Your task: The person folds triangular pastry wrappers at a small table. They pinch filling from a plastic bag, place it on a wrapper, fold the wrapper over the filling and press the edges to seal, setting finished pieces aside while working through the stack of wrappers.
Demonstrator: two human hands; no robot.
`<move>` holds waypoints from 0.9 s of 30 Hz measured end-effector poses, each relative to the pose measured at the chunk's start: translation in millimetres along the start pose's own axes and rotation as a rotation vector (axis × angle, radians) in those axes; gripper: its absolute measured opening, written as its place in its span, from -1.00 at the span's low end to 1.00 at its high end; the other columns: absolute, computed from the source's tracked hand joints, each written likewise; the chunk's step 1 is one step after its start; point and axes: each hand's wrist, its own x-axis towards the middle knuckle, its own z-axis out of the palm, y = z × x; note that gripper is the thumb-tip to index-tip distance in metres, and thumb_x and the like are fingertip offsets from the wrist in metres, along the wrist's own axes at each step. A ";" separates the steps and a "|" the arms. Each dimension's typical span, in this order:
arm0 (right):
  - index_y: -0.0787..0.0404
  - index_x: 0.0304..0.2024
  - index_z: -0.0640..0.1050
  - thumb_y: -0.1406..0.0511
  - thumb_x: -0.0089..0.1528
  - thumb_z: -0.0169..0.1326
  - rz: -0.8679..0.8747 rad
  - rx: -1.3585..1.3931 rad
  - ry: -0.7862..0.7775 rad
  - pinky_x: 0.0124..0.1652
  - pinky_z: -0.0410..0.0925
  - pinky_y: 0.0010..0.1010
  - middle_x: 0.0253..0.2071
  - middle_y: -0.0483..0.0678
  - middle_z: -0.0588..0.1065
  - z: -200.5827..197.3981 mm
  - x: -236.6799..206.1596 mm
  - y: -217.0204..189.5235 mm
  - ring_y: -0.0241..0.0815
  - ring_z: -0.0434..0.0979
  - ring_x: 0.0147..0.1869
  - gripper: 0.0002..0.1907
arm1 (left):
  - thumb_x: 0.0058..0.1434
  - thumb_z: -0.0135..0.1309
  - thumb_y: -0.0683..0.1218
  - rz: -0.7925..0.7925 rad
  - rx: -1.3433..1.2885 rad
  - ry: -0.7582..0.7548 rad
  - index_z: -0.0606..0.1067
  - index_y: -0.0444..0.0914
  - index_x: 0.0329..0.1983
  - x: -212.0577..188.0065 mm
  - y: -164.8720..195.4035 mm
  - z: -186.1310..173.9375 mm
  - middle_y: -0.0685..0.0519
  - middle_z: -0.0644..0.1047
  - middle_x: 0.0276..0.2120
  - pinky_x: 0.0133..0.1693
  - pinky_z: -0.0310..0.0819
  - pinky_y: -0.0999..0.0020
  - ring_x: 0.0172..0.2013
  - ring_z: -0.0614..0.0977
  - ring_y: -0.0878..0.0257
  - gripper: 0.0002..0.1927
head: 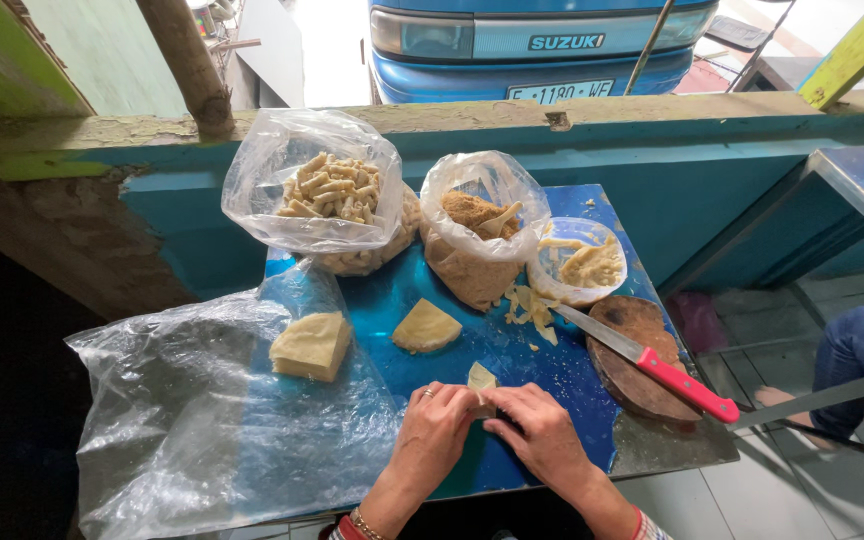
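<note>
My left hand (435,430) and my right hand (540,432) meet at the near edge of a blue table (562,370). Together they pinch a small pale yellow piece of dough (481,380), its pointed top showing above the fingers. A ring sits on my left hand. A wedge of the same pale dough (426,327) lies just beyond the hands. A larger block (311,345) rests on a big clear plastic sheet (202,420) to the left.
A red-handled knife (652,365) lies across a round wooden board (642,350) at right. Behind stand a bag of rolled sticks (327,190), a bag of brown filling (472,230), a small bag of scraps (582,265). Another person's knee (862,350) at far right.
</note>
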 end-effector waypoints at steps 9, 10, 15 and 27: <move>0.20 -0.37 0.65 0.31 0.09 0.30 0.183 0.036 -0.141 -0.27 0.41 -0.32 -0.31 0.01 0.51 12.7 21.2 37.0 -0.05 0.55 -0.20 -0.89 | 0.12 0.17 -0.17 -0.099 0.032 0.027 0.53 -0.23 -0.33 6.9 5.9 5.7 -0.02 0.56 -0.36 -0.18 0.39 0.08 -0.26 0.57 -0.01 -0.93; 0.20 -0.37 0.65 0.29 0.09 0.30 0.274 0.102 -0.202 -0.26 0.41 -0.34 -0.31 0.00 0.52 12.3 27.5 41.9 -0.07 0.56 -0.20 -0.88 | 0.15 0.15 -0.17 -0.134 0.050 0.029 0.54 -0.21 -0.34 11.1 5.9 8.1 -0.01 0.56 -0.39 -0.19 0.40 0.07 -0.26 0.58 0.00 -0.98; 0.20 -0.33 0.60 0.30 0.11 0.28 0.569 0.243 -0.298 -0.23 0.44 -0.34 -0.33 -0.04 0.57 10.6 34.9 36.1 -0.06 0.61 -0.28 -0.86 | 0.12 0.19 -0.13 -0.400 0.013 -0.010 0.58 -0.19 -0.43 26.1 1.1 12.1 -0.06 0.54 -0.42 -0.25 0.46 0.03 -0.27 0.59 -0.05 -0.95; 0.17 -0.32 0.63 0.32 0.14 0.25 0.083 -0.005 -0.147 -0.23 0.39 -0.26 -0.36 -0.06 0.51 7.4 21.5 18.5 -0.01 0.49 -0.22 -0.91 | 0.10 0.22 -0.17 -0.270 -0.118 0.038 0.54 -0.24 -0.41 7.6 6.1 8.5 -0.06 0.54 -0.41 -0.24 0.46 0.06 -0.29 0.57 -0.06 -0.93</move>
